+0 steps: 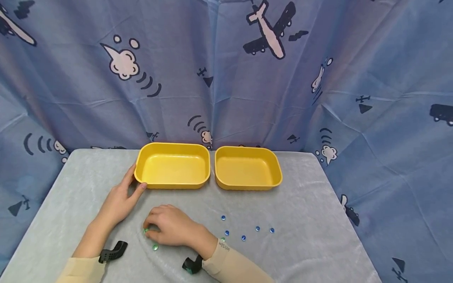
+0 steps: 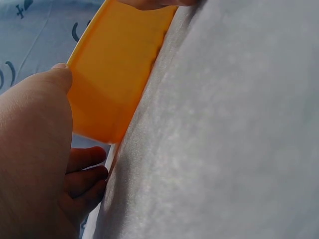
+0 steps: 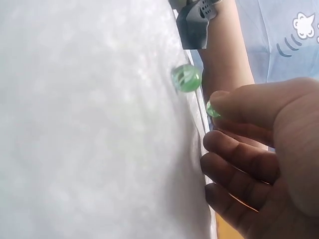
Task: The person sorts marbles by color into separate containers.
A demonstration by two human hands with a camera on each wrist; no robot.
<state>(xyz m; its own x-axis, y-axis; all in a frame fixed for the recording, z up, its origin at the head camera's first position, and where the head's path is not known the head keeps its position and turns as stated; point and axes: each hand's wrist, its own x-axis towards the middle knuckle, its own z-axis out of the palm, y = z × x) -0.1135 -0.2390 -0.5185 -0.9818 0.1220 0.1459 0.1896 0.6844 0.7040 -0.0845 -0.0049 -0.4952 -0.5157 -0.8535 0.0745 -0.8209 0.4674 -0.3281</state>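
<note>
keep the left tub (image 1: 172,167), one of two, steady, the left hand (image 1: 118,202) gripping its corner; the right hand (image 1: 173,226) pinches one green marble (image 3: 213,110), best held lightly, as it could slip; two more green marbles (image 1: 155,247) and five blue marbles (image 1: 243,237) lie on the table (image 1: 311,247).

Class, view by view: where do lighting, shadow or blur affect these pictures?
Head: fairly even light, soft sheen inside the left yellow tray; left wrist: that tray's shaded side looks orange, the grey cloth blurred; right wrist: cloth washed out pale with a soft shadow, the green marble lying on it soft-edged.
</note>
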